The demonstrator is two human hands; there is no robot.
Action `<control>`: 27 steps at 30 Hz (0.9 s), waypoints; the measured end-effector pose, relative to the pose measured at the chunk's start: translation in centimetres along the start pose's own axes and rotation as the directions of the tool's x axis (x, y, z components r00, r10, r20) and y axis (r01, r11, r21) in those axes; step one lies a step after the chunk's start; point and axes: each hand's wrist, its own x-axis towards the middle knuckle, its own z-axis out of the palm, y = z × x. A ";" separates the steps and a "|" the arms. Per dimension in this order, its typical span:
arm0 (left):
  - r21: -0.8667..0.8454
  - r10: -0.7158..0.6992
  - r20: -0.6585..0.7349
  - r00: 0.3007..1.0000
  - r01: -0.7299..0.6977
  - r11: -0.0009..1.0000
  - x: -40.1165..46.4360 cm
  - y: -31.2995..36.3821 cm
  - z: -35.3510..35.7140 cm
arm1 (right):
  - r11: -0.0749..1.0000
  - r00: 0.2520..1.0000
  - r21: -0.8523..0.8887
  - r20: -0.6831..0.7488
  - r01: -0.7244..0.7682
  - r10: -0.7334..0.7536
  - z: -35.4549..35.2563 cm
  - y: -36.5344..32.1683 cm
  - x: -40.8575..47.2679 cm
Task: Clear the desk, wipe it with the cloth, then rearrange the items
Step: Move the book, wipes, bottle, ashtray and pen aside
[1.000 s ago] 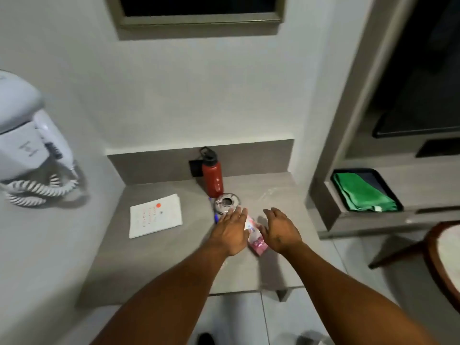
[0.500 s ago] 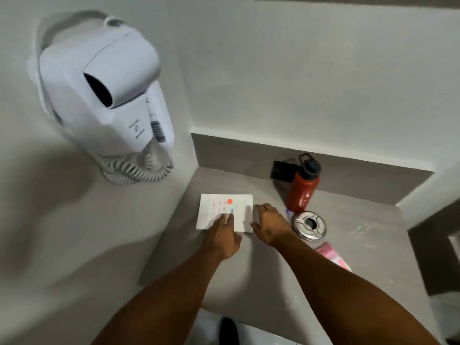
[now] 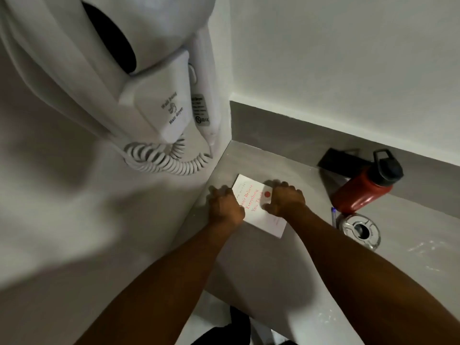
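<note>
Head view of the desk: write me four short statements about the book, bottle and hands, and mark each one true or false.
1. Both hands grip the white book. True: the left hand holds its left edge, the right hand its right.
2. The red bottle has a white cap. False: the cap is black.
3. The ashtray sits on the desk, nearer the camera than the bottle. True.
4. The hair dryer lies on the desk. False: it hangs on the wall.
</note>
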 end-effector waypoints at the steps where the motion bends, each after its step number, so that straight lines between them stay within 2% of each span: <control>1: 0.002 0.012 -0.007 1.000 -0.012 1.000 0.2 -0.1 -0.3 | 1.000 1.000 0.023 0.015 -0.004 0.003 0.1 -0.4 -0.7; 4: -0.017 0.062 0.063 0.996 -0.061 0.998 0.2 -0.7 -0.9 | 0.973 0.998 0.230 0.067 -0.014 -0.002 1.8 -1.3 -3.3; 7: -0.068 0.187 0.247 0.951 -0.175 0.982 -1.3 -2.4 -0.4 | 0.808 0.989 0.579 0.141 -0.113 0.037 4.9 -2.5 -6.0; 11: 0.090 0.249 0.462 0.851 -0.325 0.942 -3.3 -6.3 -0.3 | 0.612 0.965 0.748 0.221 -0.259 0.138 8.6 -4.7 -8.2; 14: 0.155 0.236 0.523 0.819 -0.364 0.918 -4.2 -8.9 -1.1 | 0.514 0.939 0.786 0.305 -0.344 0.161 10.0 -6.3 -8.0; 18: 0.239 0.195 0.529 0.826 -0.365 0.900 -4.7 -11.0 -2.2 | 0.433 0.892 0.782 0.421 -0.448 0.163 11.4 -8.7 -6.7; 27: 0.244 0.192 0.537 0.821 -0.369 0.897 -4.5 -11.7 -2.9 | 0.359 0.875 0.798 0.440 -0.484 0.200 11.6 -10.4 -7.1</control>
